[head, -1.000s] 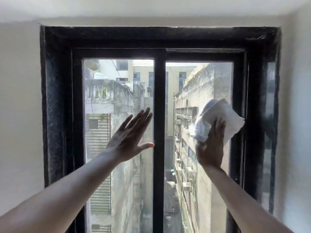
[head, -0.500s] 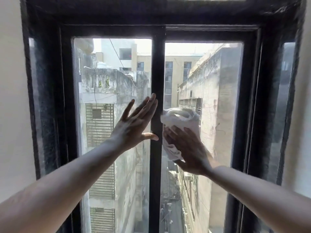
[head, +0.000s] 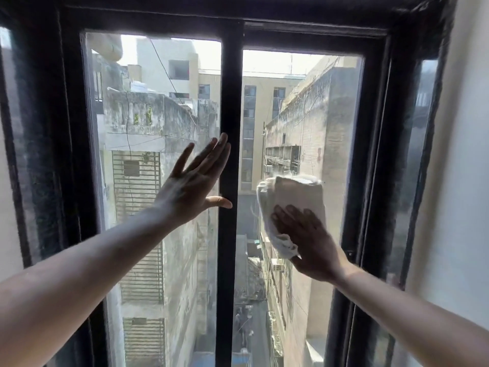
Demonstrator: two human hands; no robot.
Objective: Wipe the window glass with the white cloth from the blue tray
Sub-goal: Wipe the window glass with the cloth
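The right hand (head: 309, 242) lies flat on a crumpled white cloth (head: 291, 205), pressing it against the right pane of clear window glass (head: 304, 123). Its fingers (head: 288, 215) are spread over the lower half of the cloth rather than curled round it, so the cloth is pinned between palm and pane; its upper half stands free above the fingertips, and a bunched corner hangs out below the heel of the hand. The cloth sits about midway up the right pane, nearer the black central upright bar of the window frame (head: 230, 115) than the dark outer frame on the right side (head: 375, 154).

The left hand (head: 193, 186) is open and holds nothing. It is flat against the left pane of glass (head: 148, 115), fingers straight, slightly fanned and pointing up and to the right. The fingertips reach the edge of the central bar and the thumb sticks out sideways across the bar's front. Both forearms are bare and stretch up from the lower corners of the view.

Through both panes show weathered concrete buildings (head: 312, 128) and a narrow alley far below. A pale plastered wall (head: 468, 181) flanks the window recess on the right.
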